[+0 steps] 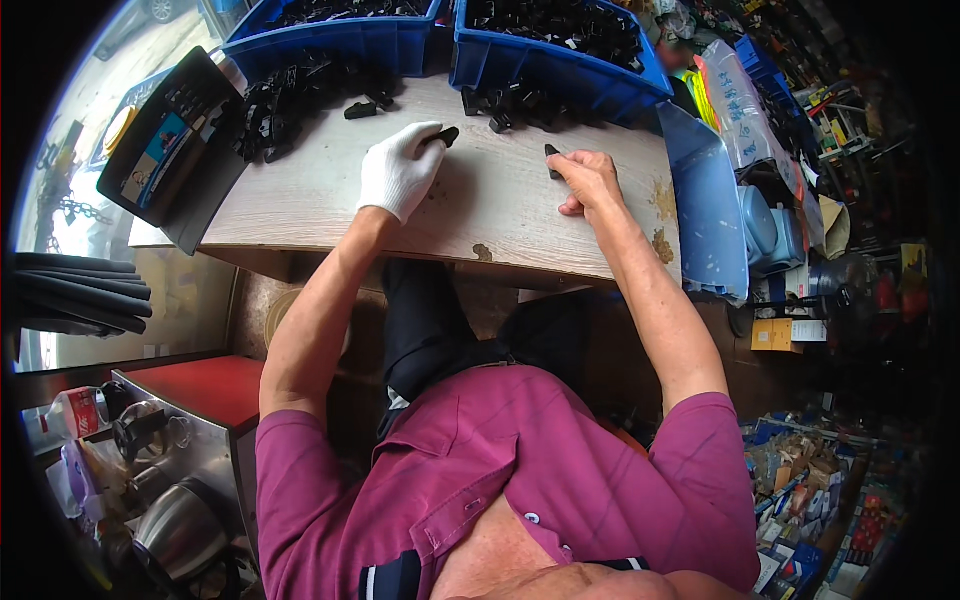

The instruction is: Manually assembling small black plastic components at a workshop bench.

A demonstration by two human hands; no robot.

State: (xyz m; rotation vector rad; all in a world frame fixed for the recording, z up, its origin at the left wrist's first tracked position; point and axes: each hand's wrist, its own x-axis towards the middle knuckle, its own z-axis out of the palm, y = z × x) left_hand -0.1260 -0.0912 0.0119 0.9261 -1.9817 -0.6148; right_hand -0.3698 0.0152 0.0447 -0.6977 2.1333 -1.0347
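My left hand, in a white knit glove, is closed on a small black plastic part that sticks out past the thumb. My bare right hand pinches another small black part between thumb and fingertips. Both hands are over the pale wood-grain table, apart from each other. Beyond the left hand lies a loose black piece, beside a heap of black parts. A smaller group of black parts rests beyond and between the hands, against a blue bin.
Two blue bins full of black parts line the table's far side. A tablet in a dark case stands at the left edge. A translucent blue sheet borders the right edge. A red-topped cabinet is at lower left.
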